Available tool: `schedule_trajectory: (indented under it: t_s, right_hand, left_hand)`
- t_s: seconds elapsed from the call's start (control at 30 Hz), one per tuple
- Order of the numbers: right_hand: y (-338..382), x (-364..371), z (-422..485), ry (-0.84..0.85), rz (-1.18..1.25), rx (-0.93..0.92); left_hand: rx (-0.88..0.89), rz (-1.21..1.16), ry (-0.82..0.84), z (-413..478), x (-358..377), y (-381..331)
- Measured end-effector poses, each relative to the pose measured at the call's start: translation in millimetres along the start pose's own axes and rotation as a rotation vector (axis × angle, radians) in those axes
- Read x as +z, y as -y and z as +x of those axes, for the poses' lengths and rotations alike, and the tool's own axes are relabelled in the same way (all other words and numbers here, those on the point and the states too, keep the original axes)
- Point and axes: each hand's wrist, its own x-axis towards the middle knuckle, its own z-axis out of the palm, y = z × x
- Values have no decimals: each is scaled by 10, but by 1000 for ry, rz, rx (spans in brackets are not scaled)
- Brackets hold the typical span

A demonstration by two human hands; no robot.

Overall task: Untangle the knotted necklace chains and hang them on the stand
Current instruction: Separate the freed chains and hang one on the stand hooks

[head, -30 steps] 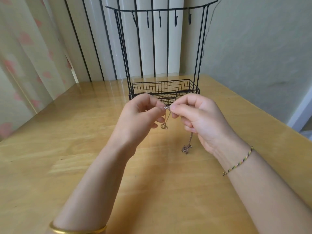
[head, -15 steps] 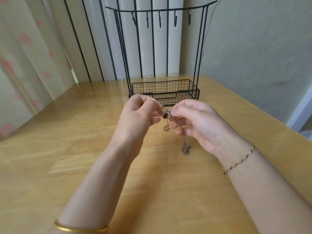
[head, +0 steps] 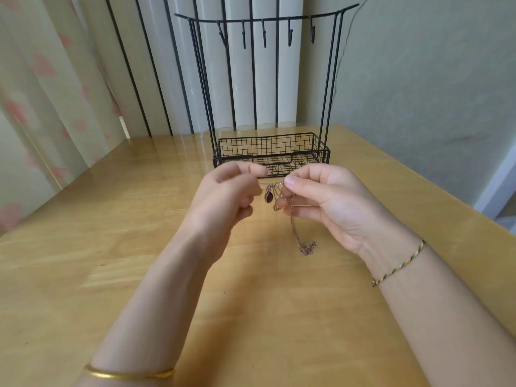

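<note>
Between the two grips, raised clear of the tabletop (head: 111, 233): necklace chains (head: 280, 188), fine and rose-toned, gathered in one small tangle. Left hand (head: 226, 196): fingers curled, thumb and forefinger closed on a thin strand at the tangle's left side, so far as the view shows; the contact itself is partly hidden. Right hand (head: 326, 202): thumb and forefinger pinching the tangle's top from the right, lower fingers curled round strands beneath. Directly below the grips: dark oval pendant (head: 268, 197), hanging free; beside it a small loop pendant (head: 276, 208), shape too small to name. Below the right grip: a long run of chain dropping to a loose heap (head: 307, 247), which appears to rest on the tabletop. Beyond the grips, well apart: black wire stand (head: 279, 20), upright, with a mesh basket (head: 272, 148) at its foot and a top bar carrying five hooks (head: 290, 32), all bare. Wrists: gold bangle (head: 131, 374) on the left, braided cord bracelet (head: 399, 263) on the right. Status, by judgement: untangling under way and not finished, strands not yet separated, no chain hung. Remaining: free the knot, part the chains, carry each up to a hook.
</note>
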Motion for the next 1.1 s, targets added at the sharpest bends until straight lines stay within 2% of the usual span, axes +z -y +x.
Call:
schedule_trajectory:
  t_s: [0.07, 0.13, 0.33, 0.5, 0.8, 0.9, 1.1]
  right_hand:
    - [-10, 18, 5, -9, -43, -14]
    - [-19, 25, 9, -23, -67, -18]
    - [-8, 29, 5, -20, -2, 22]
    - [-1, 28, 5, -21, 48, 32]
    - [20, 25, -8, -53, 89, -34]
    - [24, 21, -11, -68, 73, -48]
    - [22, 40, -11, -77, 81, -79]
  left_hand:
    - [96, 232, -77, -14, 43, 17]
    - [167, 305, -97, -19, 60, 17]
    - [101, 218, -103, -8, 35, 12]
    - [-37, 29, -59, -9, 54, -49]
    - [-110, 65, 9, -46, 46, -86]
    - [-84, 119, -7, -57, 33, -83]
    - [94, 287, -10, -72, 69, -47]
